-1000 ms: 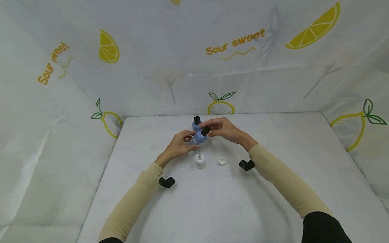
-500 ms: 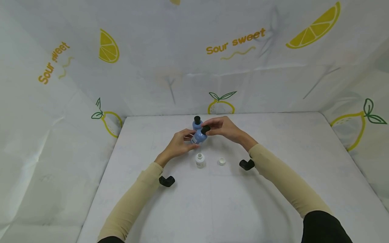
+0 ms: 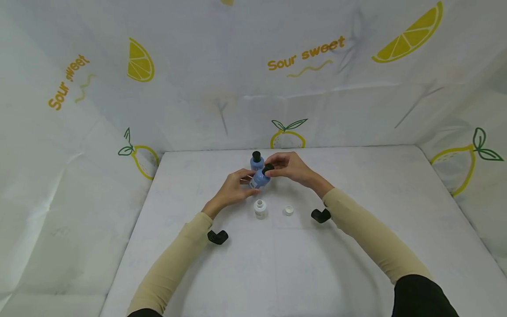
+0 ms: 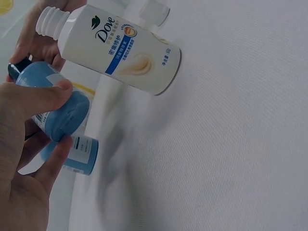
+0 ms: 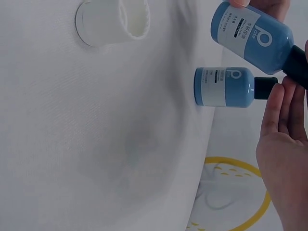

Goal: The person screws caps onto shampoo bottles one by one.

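My left hand [image 3: 235, 188] grips a small blue bottle [image 3: 259, 179], tilted and raised off the table. Its black cap [image 3: 269, 167] is pinched between the thumb and fingers of my right hand [image 3: 294, 170]. A matching blue bottle [image 5: 224, 86] with its black cap on stands upright just behind the held one. Nearer to me is a white Dove bottle [image 4: 115, 55], upright with its threaded neck uncovered. To the right of that white bottle lies a loose white cap [image 3: 288, 211].
A white-covered table [image 3: 277, 264] spreads under the arms and ends at a white sheet [image 3: 222, 88] printed with lemons. Black angled pieces [image 3: 218, 237] stick out at both wrists, low over the table.
My right thumb and fingers have shifted around the black cap, the thumb now lying across its near side. The left hand and the other bottles stay where they were.
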Motion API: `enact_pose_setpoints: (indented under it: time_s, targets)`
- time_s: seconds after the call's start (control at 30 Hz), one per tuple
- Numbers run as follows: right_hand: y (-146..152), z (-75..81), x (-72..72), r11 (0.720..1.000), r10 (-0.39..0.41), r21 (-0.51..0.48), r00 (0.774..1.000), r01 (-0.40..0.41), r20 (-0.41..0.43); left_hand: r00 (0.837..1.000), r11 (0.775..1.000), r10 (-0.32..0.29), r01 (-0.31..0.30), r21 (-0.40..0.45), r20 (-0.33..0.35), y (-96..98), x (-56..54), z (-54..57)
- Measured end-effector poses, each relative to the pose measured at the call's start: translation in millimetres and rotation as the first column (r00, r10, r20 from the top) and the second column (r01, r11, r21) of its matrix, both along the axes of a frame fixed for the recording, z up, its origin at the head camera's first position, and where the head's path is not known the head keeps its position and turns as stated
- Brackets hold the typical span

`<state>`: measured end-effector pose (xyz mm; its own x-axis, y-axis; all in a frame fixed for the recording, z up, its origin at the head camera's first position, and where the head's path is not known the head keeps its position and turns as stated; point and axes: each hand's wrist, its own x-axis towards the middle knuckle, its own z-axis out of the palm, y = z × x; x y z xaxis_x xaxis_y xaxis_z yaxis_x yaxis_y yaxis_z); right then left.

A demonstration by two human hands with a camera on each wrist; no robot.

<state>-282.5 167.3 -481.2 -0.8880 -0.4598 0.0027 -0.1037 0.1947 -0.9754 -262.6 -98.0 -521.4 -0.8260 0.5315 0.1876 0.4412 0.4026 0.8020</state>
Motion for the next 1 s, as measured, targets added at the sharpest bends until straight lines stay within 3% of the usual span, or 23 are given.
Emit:
enact_pose_setpoints:
  time_s: [0.47, 0.73, 1.0]
  targets:
    - [-1.7, 0.5, -0.1, 1.0, -0.019, 0.008, 1.0, 0.019, -0.004, 1.0, 1.0, 0.004, -0.004, 0.009, 0.002, 0.9, -0.7, -0.3]
    - [3.6, 3.4, 2.8, 1.0, 0.018, 0.018, 1.0, -0.018, 0.022, 0.999, 1.0, 0.001, -0.001, -0.001, 0.038, 1.1, -4.5, -10.7]
    - [14.2, 2.0, 8.3, 0.999, -0.018, 0.043, 0.998, 0.016, 0.054, 0.998, 0.999, 0.036, -0.035, -0.028, 0.05, -2.9, -4.0, -23.4]
